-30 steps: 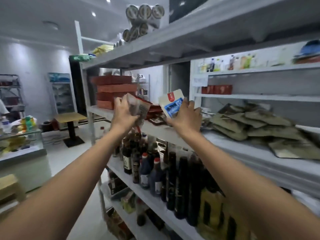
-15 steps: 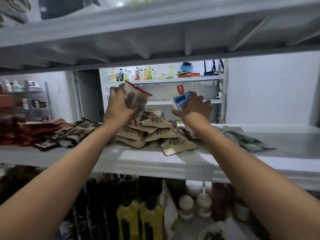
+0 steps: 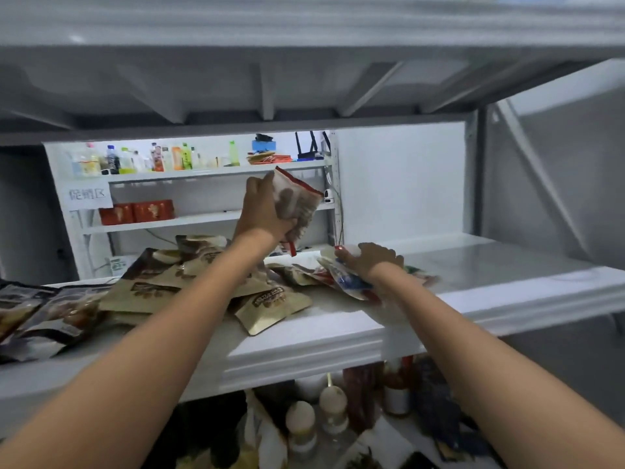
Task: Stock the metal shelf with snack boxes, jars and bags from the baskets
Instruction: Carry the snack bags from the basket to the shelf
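My left hand (image 3: 262,211) grips a clear red-edged snack bag (image 3: 299,204) and holds it up above the white metal shelf (image 3: 338,336). My right hand (image 3: 372,260) lies low on the shelf, pressing down on a white bag with blue and red print (image 3: 348,282) that rests on the shelf surface. A heap of tan and brown snack bags (image 3: 189,282) lies on the shelf just left of both hands. Whether my right fingers still curl round the white bag is hidden.
Dark snack bags (image 3: 44,313) lie at the shelf's left end. The shelf board to the right of my right hand (image 3: 507,265) is bare. Bottles and jars (image 3: 318,418) stand on the shelf below. A farther shelf holds drink bottles (image 3: 135,160) and red boxes (image 3: 138,211).
My right hand has dropped from chest height to the shelf surface, bringing the white and blue bag down onto it. The view has shifted right along the shelf. My left hand still holds its bag raised.
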